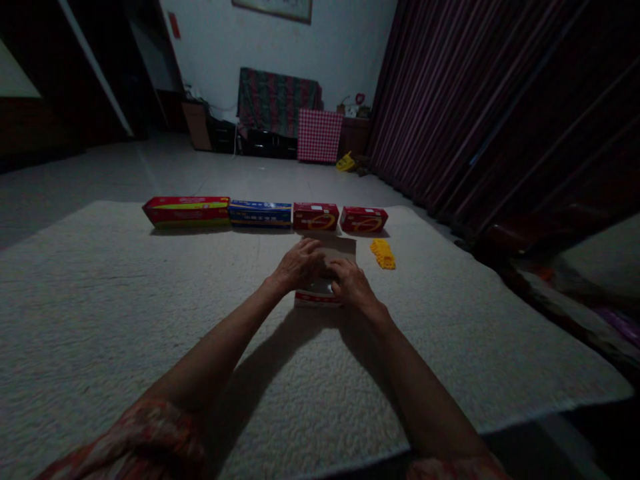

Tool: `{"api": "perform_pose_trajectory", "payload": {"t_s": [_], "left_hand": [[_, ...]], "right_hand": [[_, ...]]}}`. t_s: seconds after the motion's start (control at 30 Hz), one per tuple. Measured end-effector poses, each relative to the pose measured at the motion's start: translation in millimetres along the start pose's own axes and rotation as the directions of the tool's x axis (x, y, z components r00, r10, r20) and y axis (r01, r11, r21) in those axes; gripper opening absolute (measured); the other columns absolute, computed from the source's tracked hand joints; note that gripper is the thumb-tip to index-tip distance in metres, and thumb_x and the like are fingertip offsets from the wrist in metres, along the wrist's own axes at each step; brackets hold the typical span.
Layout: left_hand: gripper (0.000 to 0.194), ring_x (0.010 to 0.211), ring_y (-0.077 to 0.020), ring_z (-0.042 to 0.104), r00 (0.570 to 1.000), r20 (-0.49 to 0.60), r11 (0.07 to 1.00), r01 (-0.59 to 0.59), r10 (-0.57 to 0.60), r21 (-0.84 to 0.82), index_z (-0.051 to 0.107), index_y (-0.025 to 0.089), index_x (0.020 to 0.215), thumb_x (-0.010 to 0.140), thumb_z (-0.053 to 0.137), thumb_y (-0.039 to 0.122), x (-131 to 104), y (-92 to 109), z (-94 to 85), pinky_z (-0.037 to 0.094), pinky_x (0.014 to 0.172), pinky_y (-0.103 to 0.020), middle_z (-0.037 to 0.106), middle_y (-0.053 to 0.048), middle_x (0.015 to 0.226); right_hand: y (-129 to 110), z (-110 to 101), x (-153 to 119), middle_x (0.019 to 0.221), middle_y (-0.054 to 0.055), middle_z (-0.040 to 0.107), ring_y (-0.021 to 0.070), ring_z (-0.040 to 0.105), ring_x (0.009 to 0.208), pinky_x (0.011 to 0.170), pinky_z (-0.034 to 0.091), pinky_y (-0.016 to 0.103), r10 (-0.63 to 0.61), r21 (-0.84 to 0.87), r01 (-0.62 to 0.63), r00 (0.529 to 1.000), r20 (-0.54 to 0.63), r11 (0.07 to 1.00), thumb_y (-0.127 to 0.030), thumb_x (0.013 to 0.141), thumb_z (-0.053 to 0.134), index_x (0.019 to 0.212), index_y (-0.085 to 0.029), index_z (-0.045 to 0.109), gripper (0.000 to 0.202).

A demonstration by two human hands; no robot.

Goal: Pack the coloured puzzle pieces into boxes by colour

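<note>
A small red and white cardboard box (317, 299) stands on the cream quilted cover with its lid (341, 249) raised, showing a grey inner side. My left hand (301, 262) is at the box's left side, its fingers bent over the opening. Across from it, my right hand (351, 283) grips the right side with curled fingers. The fingertips of both hands nearly meet over the opening. What lies inside the box is mostly hidden by them; something pale and shiny shows between. A yellow piece that looks like cloth or netting (383, 254) lies right of the box.
Beyond my hands stand, in a row, a long red and green box (190, 212), a blue box (261, 215) and two red boxes (315, 217). The quilted cover (125, 300) ends near a tiled floor (165, 167). Dark curtains (450, 100) hang at the right.
</note>
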State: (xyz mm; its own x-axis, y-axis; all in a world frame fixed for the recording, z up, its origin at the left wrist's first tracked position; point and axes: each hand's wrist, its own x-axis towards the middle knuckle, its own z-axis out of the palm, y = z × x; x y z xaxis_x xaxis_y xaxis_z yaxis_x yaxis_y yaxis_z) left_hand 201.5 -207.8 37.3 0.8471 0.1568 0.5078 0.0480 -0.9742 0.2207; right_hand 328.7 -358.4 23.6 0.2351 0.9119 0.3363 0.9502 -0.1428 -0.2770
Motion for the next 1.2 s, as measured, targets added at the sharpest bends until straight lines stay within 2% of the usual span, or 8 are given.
{"api": "perform_pose_trajectory", "payload": {"t_s": [0.23,0.4,0.5,0.6,0.77,1.0,1.1,1.2], "left_hand": [[0.034,0.121,-0.0309,0.055,0.996,0.09,0.992,0.033,-0.022,-0.122,0.073,0.02,0.113,0.08,0.07,0.027,-4.5,-15.5,8.0,0.046,0.108,-0.049,0.061,-0.013,0.124],[0.041,0.121,-0.0299,0.056,0.989,0.139,0.988,0.076,-0.056,-0.137,0.071,0.019,0.118,0.077,0.071,0.024,-2.0,-14.6,13.7,0.047,0.107,-0.046,0.062,-0.012,0.127],[0.045,0.122,-0.0304,0.056,0.984,0.155,0.987,0.106,-0.086,-0.125,0.07,0.018,0.12,0.075,0.07,0.02,-0.9,-12.3,15.0,0.047,0.108,-0.046,0.062,-0.013,0.128],[0.048,0.127,-0.0299,0.055,0.977,0.18,0.978,0.145,-0.117,-0.15,0.069,0.017,0.123,0.076,0.068,0.019,-1.8,-11.4,11.7,0.045,0.111,-0.044,0.061,-0.014,0.133],[0.048,0.134,-0.029,0.053,0.956,0.203,0.929,0.26,-0.21,-0.262,0.07,0.02,0.125,0.077,0.064,0.019,-4.0,-18.4,-0.4,0.043,0.113,-0.044,0.058,-0.012,0.144],[0.053,0.102,-0.0247,0.068,0.91,0.323,0.824,0.384,-0.26,-0.417,0.069,0.011,0.124,0.073,0.053,0.014,-2.9,-32.1,-21.2,0.056,0.086,-0.037,0.07,-0.013,0.127],[0.058,0.089,-0.0195,0.069,0.885,0.401,0.823,0.401,-0.234,-0.404,0.066,0.012,0.128,0.073,0.051,0.011,-6.4,-34.8,-30.0,0.056,0.076,-0.031,0.066,-0.014,0.134],[0.059,0.093,-0.0182,0.07,0.882,0.425,0.875,0.357,-0.201,-0.327,0.066,0.015,0.128,0.071,0.052,0.007,-10.1,-37.2,-34.7,0.055,0.077,-0.028,0.064,-0.013,0.137]], "right_hand": [[14.2,-7.7,-3.1,0.124,0.012,0.065,0.028,0.056,0.118,0.102,0.046,0.043,-0.016,-0.007,0.016,0.999,-0.037,1.0,-0.001,0.074,0.052,0.109,-0.02,0.067,0.044],[18.5,-11.4,-3.4,0.128,0.015,0.062,0.0313,0.055,0.12,0.104,0.046,0.048,0.001,-0.016,-0.002,0.997,-0.074,1.0,-0.012,0.078,0.061,0.111,-0.02,0.066,0.035],[16.4,-9.0,-1.6,0.128,0.015,0.061,0.031,0.055,0.118,0.102,0.047,0.048,0.05,-0.031,-0.051,0.997,-0.054,0.998,-0.009,0.074,0.062,0.112,-0.02,0.065,0.039],[16.7,-8.5,-1.1,0.126,0.014,0.061,0.0287,0.056,0.118,0.103,0.047,0.045,0.03,0.004,-0.03,0.997,-0.066,1.0,-0.004,0.073,0.055,0.112,-0.02,0.065,0.043],[31.2,-19.4,-4.0,0.12,0.014,0.065,0.0269,0.059,0.116,0.105,0.047,0.043,-0.021,0.059,0.034,0.979,-0.202,0.998,-0.002,0.073,0.048,0.107,-0.018,0.067,0.042],[54.5,-33.0,-11.3,0.119,0.016,0.068,0.0279,0.06,0.115,0.102,0.046,0.041,0.144,-0.099,-0.164,0.972,-0.186,0.981,-0.004,0.077,0.051,0.101,-0.013,0.072,0.033],[48.3,-33.6,-14.6,0.119,0.014,0.068,0.0287,0.06,0.112,0.097,0.046,0.041,0.222,-0.21,-0.248,0.965,-0.139,0.946,-0.008,0.081,0.056,0.104,-0.016,0.074,0.03],[36.2,-35.1,-14.4,0.113,0.013,0.069,0.0287,0.061,0.108,0.09,0.046,0.039,0.286,-0.303,-0.299,0.954,-0.09,0.905,-0.013,0.086,0.057,0.104,-0.019,0.076,0.027]]}}
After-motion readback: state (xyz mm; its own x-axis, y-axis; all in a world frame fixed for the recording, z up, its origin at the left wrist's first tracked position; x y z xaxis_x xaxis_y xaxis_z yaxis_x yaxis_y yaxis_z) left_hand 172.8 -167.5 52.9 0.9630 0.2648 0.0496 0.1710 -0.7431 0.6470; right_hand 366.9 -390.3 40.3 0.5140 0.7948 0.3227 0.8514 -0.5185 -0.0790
